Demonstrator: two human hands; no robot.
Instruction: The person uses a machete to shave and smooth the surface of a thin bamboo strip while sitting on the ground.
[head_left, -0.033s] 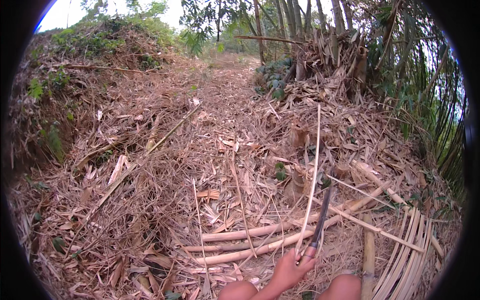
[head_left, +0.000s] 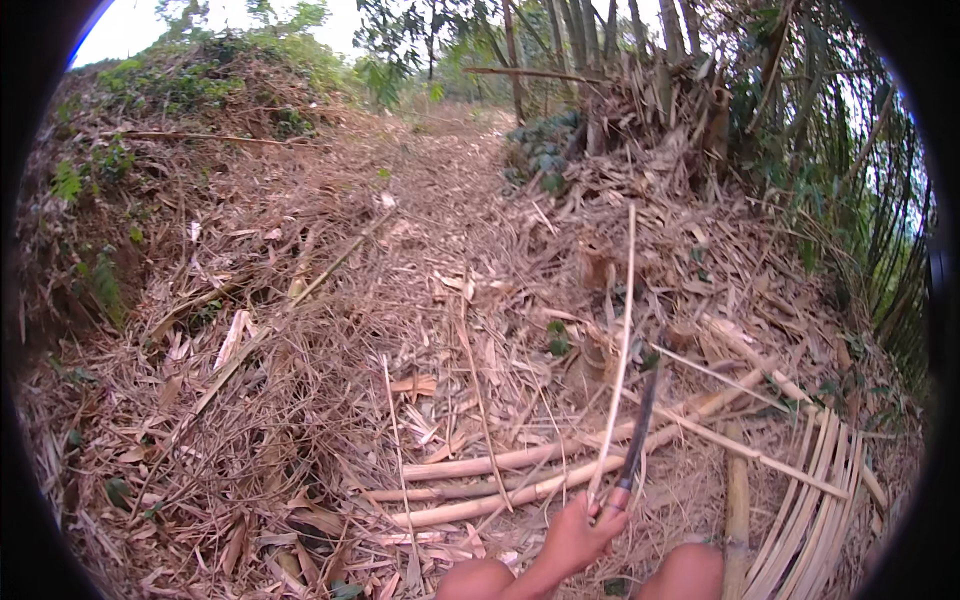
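At 9 o'clock a long thin pole (head_left: 270, 332) slants across dry leaves. Thicker bamboo poles (head_left: 450, 468) lie side by side near half past 5. At 5 o'clock my left hand (head_left: 582, 533) has its grip clamped on a pale bamboo strip (head_left: 628, 310), pointing just past 12, and the knife (head_left: 640, 432) beside it; I can't see my right hand. At 4 o'clock, split slats (head_left: 808, 505) lie fanned out.

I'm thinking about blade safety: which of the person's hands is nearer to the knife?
Left: the left hand is right at the knife, gripping its handle. The right hand is not visible, so its place cannot be told.
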